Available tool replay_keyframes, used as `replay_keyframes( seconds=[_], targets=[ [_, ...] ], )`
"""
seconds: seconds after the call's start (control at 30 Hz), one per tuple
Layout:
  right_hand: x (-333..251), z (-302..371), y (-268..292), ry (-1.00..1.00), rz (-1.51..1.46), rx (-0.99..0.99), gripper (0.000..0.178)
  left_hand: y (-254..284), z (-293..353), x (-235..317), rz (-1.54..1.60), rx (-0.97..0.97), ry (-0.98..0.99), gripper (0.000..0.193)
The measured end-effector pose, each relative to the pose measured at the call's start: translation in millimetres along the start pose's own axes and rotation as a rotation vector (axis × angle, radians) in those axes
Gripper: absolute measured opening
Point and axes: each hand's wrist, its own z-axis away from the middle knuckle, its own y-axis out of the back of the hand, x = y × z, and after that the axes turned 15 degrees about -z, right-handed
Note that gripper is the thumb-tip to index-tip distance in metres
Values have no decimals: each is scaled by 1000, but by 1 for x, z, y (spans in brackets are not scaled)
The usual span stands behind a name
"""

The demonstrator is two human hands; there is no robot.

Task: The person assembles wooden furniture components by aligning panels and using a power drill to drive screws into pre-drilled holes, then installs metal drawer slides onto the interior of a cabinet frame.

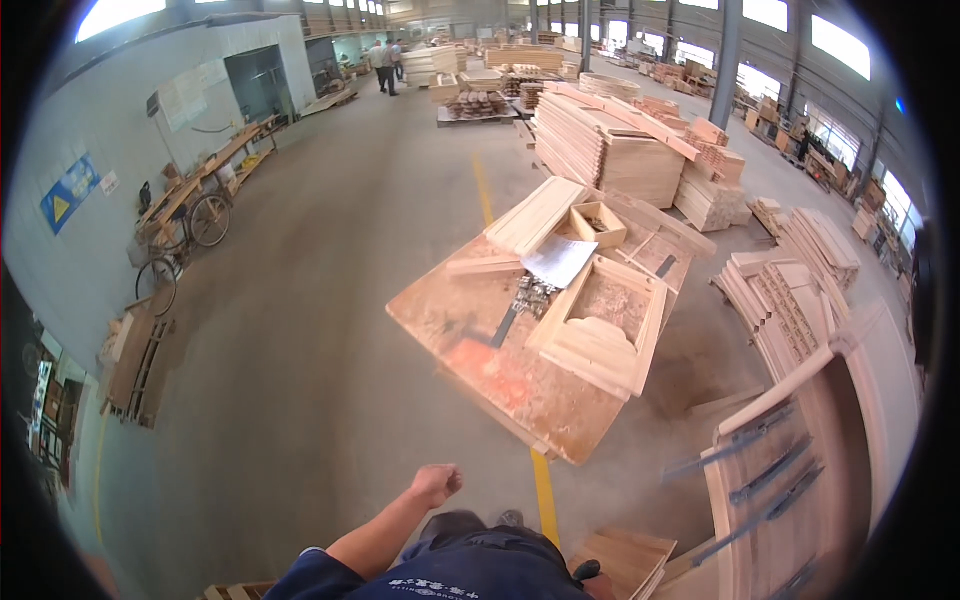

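My left hand is held out in front of my body, its fingers curled into a loose fist with nothing showing in it. At the lower edge, my right hand is mostly cut off beside my dark shirt. A small dark object sticks up from it, its kind unclear. Ahead of me stands a worn wooden worktable. On it lie a wooden frame with a curved panel, a small open wooden box, a sheet of paper, a stack of boards and several metal clamp-like parts.
Close on my right are wooden panels with dark bar clamps. Large timber stacks rise behind the table. Boards lie near my feet. Bicycles lean along the left wall. People stand far off. A yellow line crosses the floor.
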Motion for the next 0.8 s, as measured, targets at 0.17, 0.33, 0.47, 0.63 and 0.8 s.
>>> replay_keyframes(
  seconds=[0.17,0.33,0.47,0.63,0.8],
  targets=[
    [-74,-21,-7,-249,-242,-21,18,-66,-85,94,52,-205,18,13],
    [-102,-24,-38,-367,-533,78,12,-196,-188,224,-111,-522,-115,17],
    [-138,12,-63,-420,-642,211,10,-326,-289,359,-92,-583,-95,28],
    [-151,37,-117,-635,-745,336,10,-480,-337,513,-95,-747,-569,68],
    [-149,51,-159,-759,-807,363,10,-502,-381,522,-123,-619,-240,58]
  ],
)
